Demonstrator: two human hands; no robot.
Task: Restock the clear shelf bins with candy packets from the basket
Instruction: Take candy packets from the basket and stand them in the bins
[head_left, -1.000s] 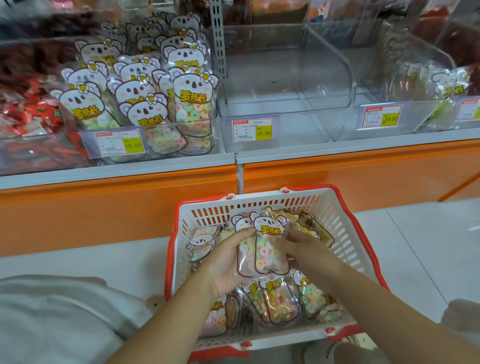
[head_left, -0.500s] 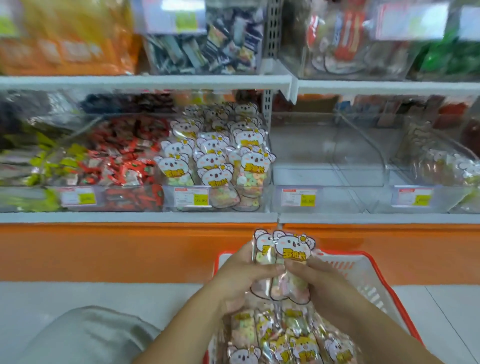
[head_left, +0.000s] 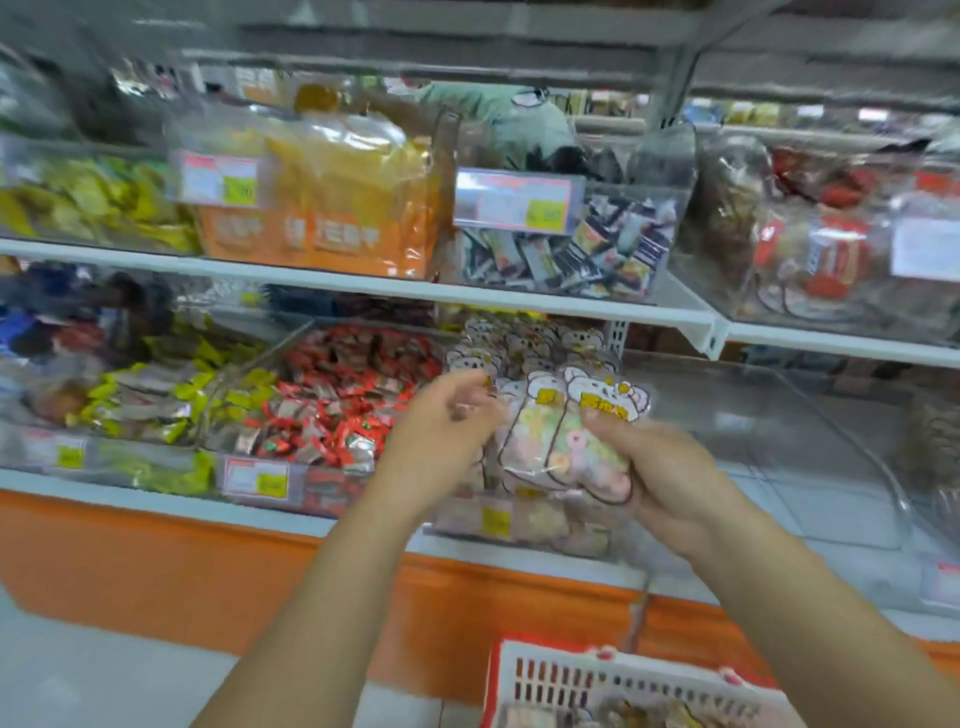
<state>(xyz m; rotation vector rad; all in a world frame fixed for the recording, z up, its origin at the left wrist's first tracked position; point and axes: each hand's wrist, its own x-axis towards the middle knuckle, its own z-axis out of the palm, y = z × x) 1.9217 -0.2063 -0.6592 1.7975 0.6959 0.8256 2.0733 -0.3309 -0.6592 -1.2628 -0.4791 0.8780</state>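
Your left hand (head_left: 441, 436) sits just left of the packets (head_left: 566, 441), its fingers loosely curled. Blur hides whether they pinch an edge. Your right hand (head_left: 670, 483) grips the packets low, thumb across the front, holding them up before the part-filled bin (head_left: 571, 530). They look light, soft and slick, so take them by the flat top seal. The basket (head_left: 550, 675) is near, below.

Right hand (head_left: 670, 483) gripping candy packets (head_left: 566, 441), left hand (head_left: 441, 431) just beside, basket (head_left: 597, 675) below
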